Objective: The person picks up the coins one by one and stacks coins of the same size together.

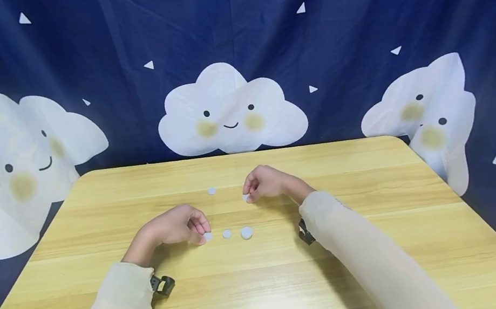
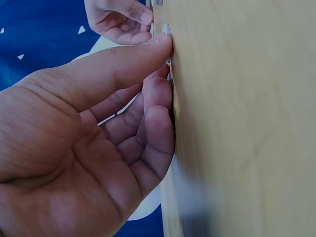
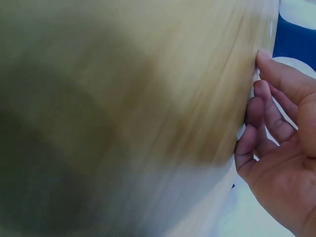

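Low over the wooden table, my left hand (image 1: 175,225) pinches a small white disc (image 1: 208,236) between thumb and fingertips, close against the tabletop. To its right lie a small white disc (image 1: 227,234) and a larger, thicker white one (image 1: 246,233), nearly in one row. Farther back, my right hand (image 1: 266,181) has thumb and fingers round another small white disc (image 1: 246,197). Left of that hand, a white disc (image 1: 212,191) lies by itself. In the left wrist view, the thumb (image 2: 123,69) and curled fingers meet the table surface; the right wrist view shows the right fingertips (image 3: 245,143) at the tabletop.
The light wooden table (image 1: 370,178) has rounded far corners. Behind it hangs a dark blue curtain (image 1: 186,22) with smiling white clouds and small triangles. A black wrist device (image 1: 162,285) sits at the left sleeve, another (image 1: 306,232) at the right.
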The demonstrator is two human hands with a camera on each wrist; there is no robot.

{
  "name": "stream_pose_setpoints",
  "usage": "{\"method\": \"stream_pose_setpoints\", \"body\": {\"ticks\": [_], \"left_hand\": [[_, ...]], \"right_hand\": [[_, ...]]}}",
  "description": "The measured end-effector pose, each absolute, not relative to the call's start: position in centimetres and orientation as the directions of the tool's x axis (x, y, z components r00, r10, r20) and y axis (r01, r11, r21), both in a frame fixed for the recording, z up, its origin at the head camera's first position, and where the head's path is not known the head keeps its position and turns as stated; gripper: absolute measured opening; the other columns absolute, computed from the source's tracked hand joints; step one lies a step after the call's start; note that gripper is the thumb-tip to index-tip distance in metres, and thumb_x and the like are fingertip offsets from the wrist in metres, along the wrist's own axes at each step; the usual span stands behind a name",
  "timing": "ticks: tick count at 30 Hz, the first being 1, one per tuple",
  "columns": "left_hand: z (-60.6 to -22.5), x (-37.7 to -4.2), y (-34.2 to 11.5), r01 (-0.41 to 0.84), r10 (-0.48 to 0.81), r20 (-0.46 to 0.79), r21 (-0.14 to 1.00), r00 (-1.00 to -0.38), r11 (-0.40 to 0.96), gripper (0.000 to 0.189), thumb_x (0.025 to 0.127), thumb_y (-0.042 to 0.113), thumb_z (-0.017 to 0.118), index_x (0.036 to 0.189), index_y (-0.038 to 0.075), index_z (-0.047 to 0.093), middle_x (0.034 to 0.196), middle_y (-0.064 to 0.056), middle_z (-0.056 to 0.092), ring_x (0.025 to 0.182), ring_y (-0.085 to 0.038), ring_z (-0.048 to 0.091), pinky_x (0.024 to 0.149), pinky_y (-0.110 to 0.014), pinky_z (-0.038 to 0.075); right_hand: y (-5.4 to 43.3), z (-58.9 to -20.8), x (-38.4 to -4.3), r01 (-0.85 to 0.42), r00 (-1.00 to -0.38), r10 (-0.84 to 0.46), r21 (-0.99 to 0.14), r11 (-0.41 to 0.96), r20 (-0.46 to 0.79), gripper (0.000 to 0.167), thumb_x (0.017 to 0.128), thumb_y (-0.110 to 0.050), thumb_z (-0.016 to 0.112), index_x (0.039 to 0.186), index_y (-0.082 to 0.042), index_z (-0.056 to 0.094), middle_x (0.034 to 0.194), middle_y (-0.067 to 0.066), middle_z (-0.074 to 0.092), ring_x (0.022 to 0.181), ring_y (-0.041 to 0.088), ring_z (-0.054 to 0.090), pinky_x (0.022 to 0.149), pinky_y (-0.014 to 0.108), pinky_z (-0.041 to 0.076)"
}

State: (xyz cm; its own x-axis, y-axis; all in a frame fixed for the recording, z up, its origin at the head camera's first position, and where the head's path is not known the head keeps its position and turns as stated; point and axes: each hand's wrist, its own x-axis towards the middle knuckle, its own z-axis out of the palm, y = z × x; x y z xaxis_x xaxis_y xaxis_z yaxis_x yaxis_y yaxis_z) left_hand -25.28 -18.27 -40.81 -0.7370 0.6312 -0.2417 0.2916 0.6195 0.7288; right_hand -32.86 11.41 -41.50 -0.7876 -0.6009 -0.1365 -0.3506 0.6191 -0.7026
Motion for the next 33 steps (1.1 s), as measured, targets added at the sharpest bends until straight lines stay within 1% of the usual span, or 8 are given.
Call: {"method": "stream_pose_setpoints", "body": {"ticks": [6,10,14,20,25,27,33], "left_hand": [[-40.8,-25.2,-18.3,0.278,0.625,-0.245,0.735,-0.741,0.618,0.017,0.082,0.001,0.082,0.095,0.005,0.071,0.087,-0.004,0.067,0.082,-0.018,0.06,0.079,-0.034,0.053],[-41.0,-25.3,-18.3,0.273,0.625,-0.243,0.741,-0.742,0.613,0.017,0.082,0.001,0.082,0.095,0.004,0.071,0.087,-0.004,0.066,0.082,-0.018,0.06,0.078,-0.033,0.053],[-41.0,-25.3,-18.3,0.273,0.624,-0.243,0.741,-0.742,0.614,0.017,0.082,0.001,0.082,0.095,0.004,0.071,0.087,-0.004,0.066,0.082,-0.018,0.06,0.078,-0.033,0.052],[-40.9,-25.2,-18.3,0.272,0.623,-0.245,0.74,-0.743,0.615,0.018,0.081,0.001,0.082,0.095,0.004,0.071,0.086,-0.004,0.066,0.082,-0.018,0.06,0.078,-0.033,0.052],[-41.0,-25.3,-18.3,0.272,0.624,-0.244,0.742,-0.742,0.613,0.018,0.081,0.001,0.082,0.095,0.004,0.071,0.086,-0.004,0.066,0.081,-0.018,0.06,0.078,-0.032,0.052],[-41.0,-25.3,-18.3,0.273,0.625,-0.244,0.741,-0.742,0.613,0.018,0.081,0.001,0.082,0.095,0.004,0.071,0.086,-0.004,0.066,0.081,-0.018,0.06,0.078,-0.032,0.052],[-41.0,-25.3,-18.3,0.272,0.621,-0.246,0.737,-0.744,0.618,0.018,0.081,0.001,0.082,0.095,0.005,0.071,0.085,-0.003,0.066,0.081,-0.018,0.059,0.077,-0.032,0.052]], "right_hand": [[11.2,-41.3,-33.1,-0.373,-0.743,-0.651,-0.71,0.597,-0.157,0.014,0.087,-0.001,0.077,0.099,0.0,0.069,0.087,0.002,0.066,0.083,0.011,0.059,0.081,0.023,0.05],[10.9,-41.1,-33.1,-0.385,-0.723,-0.672,-0.715,0.584,-0.159,0.017,0.086,0.003,0.076,0.1,0.0,0.067,0.09,0.003,0.066,0.086,0.013,0.059,0.083,0.024,0.05],[10.8,-41.1,-33.0,-0.405,-0.715,-0.684,-0.709,0.577,-0.148,0.018,0.085,0.006,0.075,0.099,-0.001,0.067,0.09,0.004,0.067,0.086,0.014,0.06,0.084,0.025,0.051],[10.7,-41.2,-32.7,-0.427,-0.719,-0.687,-0.712,0.558,-0.108,0.016,0.086,0.006,0.074,0.098,-0.002,0.07,0.089,0.003,0.069,0.085,0.012,0.062,0.086,0.026,0.052],[10.5,-41.0,-32.5,-0.424,-0.713,-0.695,-0.734,0.53,-0.09,0.015,0.088,0.007,0.073,0.101,0.0,0.073,0.093,0.006,0.073,0.088,0.013,0.065,0.09,0.027,0.053],[10.4,-40.9,-32.4,-0.431,-0.709,-0.7,-0.732,0.527,-0.087,0.015,0.089,0.006,0.072,0.102,-0.001,0.074,0.095,0.005,0.074,0.089,0.012,0.066,0.091,0.027,0.053],[10.0,-40.7,-32.0,-0.463,-0.69,-0.721,-0.732,0.5,-0.056,0.014,0.09,0.007,0.069,0.1,-0.001,0.074,0.096,0.004,0.076,0.091,0.012,0.068,0.091,0.026,0.054]]}}
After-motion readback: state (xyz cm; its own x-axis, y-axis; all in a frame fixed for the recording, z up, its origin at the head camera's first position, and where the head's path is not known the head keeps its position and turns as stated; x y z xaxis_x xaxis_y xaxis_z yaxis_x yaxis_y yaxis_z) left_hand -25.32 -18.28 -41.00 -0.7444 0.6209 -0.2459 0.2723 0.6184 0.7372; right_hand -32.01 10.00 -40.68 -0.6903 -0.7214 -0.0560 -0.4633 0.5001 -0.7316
